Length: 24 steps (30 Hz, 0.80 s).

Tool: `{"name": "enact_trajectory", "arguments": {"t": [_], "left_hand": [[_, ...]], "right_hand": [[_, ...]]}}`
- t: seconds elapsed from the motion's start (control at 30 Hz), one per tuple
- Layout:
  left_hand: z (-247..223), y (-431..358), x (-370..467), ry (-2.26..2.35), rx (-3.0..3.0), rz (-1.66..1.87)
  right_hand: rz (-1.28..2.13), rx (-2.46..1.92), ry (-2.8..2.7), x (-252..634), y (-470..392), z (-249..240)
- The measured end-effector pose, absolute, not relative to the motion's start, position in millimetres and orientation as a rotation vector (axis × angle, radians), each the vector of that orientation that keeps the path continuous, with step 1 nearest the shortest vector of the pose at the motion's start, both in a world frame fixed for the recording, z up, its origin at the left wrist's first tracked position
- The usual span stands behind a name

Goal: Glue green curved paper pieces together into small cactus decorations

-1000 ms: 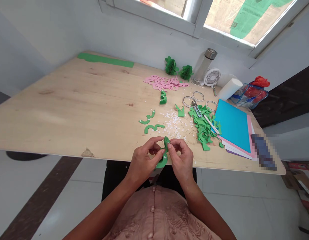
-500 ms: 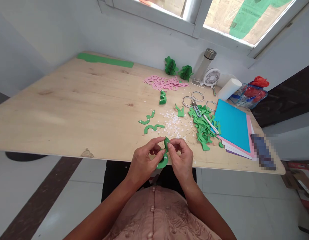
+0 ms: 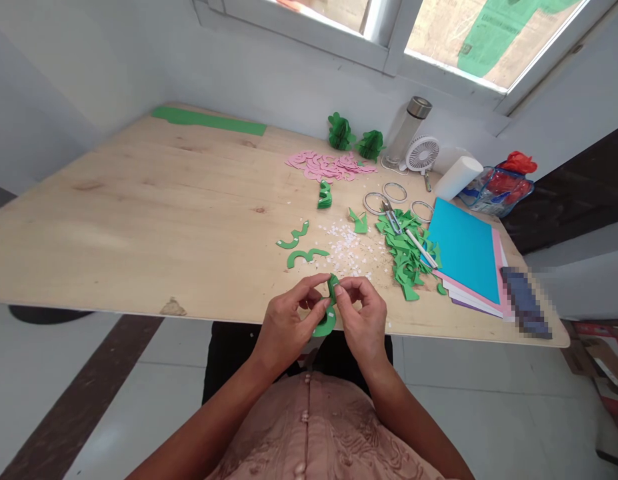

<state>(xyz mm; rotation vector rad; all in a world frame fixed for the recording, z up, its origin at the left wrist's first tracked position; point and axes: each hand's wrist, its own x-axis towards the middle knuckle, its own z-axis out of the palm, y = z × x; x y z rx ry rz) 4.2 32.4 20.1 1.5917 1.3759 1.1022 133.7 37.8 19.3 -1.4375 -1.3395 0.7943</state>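
Both my hands meet at the near edge of the wooden table (image 3: 139, 220). My left hand (image 3: 289, 323) and my right hand (image 3: 361, 320) pinch the same curved green paper cut-out (image 3: 327, 313) between thumbs and fingertips, its upper end folded between them. Just beyond lie two more green curved cut-outs (image 3: 301, 247) and a scatter of small white paper bits (image 3: 349, 247).
To the right are a heap of green paper scraps (image 3: 406, 257) with scissors (image 3: 391, 217) and a white pen (image 3: 421, 248), a stack of coloured sheets (image 3: 466, 250), tape rings (image 3: 386, 197), pink cut-outs (image 3: 329, 165), two green paper balls (image 3: 353, 137), a bottle (image 3: 409, 130) and a small fan (image 3: 423, 155).
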Motion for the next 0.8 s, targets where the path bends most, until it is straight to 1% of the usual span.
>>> {"name": "enact_trajectory", "arguments": {"t": [0.8], "left_hand": [[22.9,27.1,5.8,1.354,1.588,1.121]], "right_hand": [[0.853,-1.47,-1.195,130.6,34.5,22.0]]}}
